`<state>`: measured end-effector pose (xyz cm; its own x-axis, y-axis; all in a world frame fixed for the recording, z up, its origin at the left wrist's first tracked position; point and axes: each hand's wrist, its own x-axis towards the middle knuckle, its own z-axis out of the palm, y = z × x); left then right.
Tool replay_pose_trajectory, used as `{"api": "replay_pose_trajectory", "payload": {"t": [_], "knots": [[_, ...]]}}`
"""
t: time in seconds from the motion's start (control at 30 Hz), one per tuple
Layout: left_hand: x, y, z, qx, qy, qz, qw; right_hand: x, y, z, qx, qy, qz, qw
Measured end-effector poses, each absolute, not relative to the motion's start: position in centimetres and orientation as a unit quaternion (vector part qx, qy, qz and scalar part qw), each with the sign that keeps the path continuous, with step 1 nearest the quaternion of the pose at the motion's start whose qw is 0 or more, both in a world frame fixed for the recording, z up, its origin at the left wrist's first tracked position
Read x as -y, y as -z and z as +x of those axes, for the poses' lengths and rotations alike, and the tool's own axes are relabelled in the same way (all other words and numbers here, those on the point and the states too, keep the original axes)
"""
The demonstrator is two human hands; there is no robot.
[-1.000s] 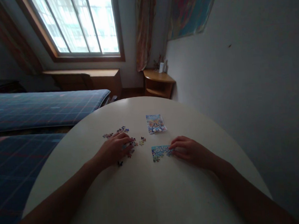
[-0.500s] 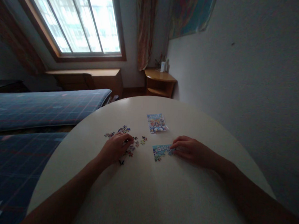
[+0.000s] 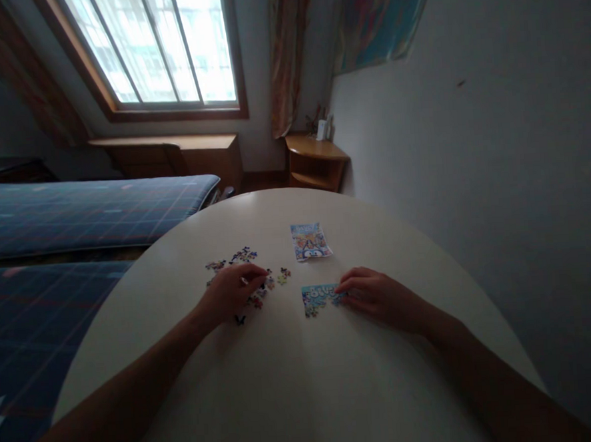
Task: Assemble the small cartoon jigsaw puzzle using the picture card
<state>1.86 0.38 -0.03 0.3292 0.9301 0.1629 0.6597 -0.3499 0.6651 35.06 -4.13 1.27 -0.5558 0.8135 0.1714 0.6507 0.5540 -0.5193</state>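
Note:
My left hand point(image 3: 232, 288) is over a loose heap of jigsaw puzzle pieces point(image 3: 244, 254) on the left, covering part of it. Its thumb and forefinger come together at the heap's right side; whether a piece is between them is too small to tell. On the right, my right hand point(image 3: 373, 293) lies with fingers stretched onto the right end of a partly joined jigsaw puzzle point(image 3: 317, 296). This blue strip shows large letters and has an uneven lower edge. Behind it lies a small printed picture sheet point(image 3: 311, 241) with a blue character.
Everything lies on a round white table point(image 3: 305, 380). A bed with a blue checked cover point(image 3: 99, 213) stands left of it, and a white wall point(image 3: 472, 170) rises on the right. Beyond the far edge are a wooden corner shelf point(image 3: 315, 146) and a desk point(image 3: 195, 142).
My left hand has shifted slightly to the right, and its thumb and forefinger have drawn together over the pieces. My right hand and the joined strip stay where they were.

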Motion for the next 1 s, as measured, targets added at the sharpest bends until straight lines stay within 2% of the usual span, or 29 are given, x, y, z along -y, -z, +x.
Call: {"api": "replay_pose_trajectory", "payload": {"t": [0.23, 0.43, 0.73, 1.0], "knots": [[-0.1, 0.1, 1.9, -0.487, -0.235, 0.799, 0.262, 4.2, -1.2, 35.1, 0.86, -0.201, -0.426, 0.199], [-1.0, -0.8, 0.3, -0.484, -0.206, 0.834, 0.167, 3.9, -1.0, 35.3, 0.859, -0.196, -0.427, 0.203], [-1.2, -0.1, -0.3, -0.432, -0.135, 0.876, 0.166, 4.0, -1.2, 35.5, 0.857, -0.185, -0.429, 0.216], [-1.2, -0.2, -0.3, -0.426, -0.139, 0.88, 0.161, 3.9, -1.6, 36.1, 0.85, -0.18, -0.442, 0.225]]}}
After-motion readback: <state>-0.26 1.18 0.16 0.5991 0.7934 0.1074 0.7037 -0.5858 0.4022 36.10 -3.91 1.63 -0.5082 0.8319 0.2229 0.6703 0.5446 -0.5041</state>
